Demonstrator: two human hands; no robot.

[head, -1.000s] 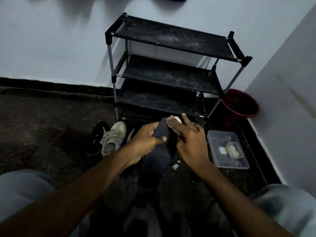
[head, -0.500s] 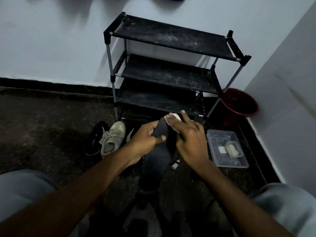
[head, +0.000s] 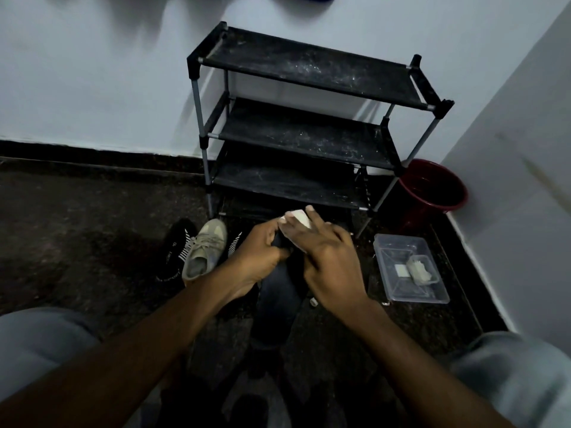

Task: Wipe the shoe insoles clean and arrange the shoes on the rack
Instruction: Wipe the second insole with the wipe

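Insole axis: We see the dark flat shoe insole (head: 278, 291) lying near to far, its far tip leaning a little right.
Insole place: It is held above the dark speckled floor (head: 77, 230), in the middle of the scene, just near of the black three-tier shoe rack (head: 309, 69).
Left hand: The left hand (head: 262, 251) grips the insole's far end, fingers curled round it.
Right hand: The right hand (head: 327, 261) holds a small white folded cloth (head: 298, 217) under bent fingers, against that far tip. The hand is slightly blurred.
Edges and room: Left of the hands lie a beige lace-up sneaker (head: 205, 248) and a black striped shoe (head: 177, 251), touching each other. To the right, a clear plastic tray (head: 398, 251) sits near the white wall (head: 509, 180), with a dark red round bucket (head: 432, 186) farther off in the corner. The rack's shelves are dusty. We find open floor to the far left.
Insole look: Dark and matte; we cannot make out finer detail.
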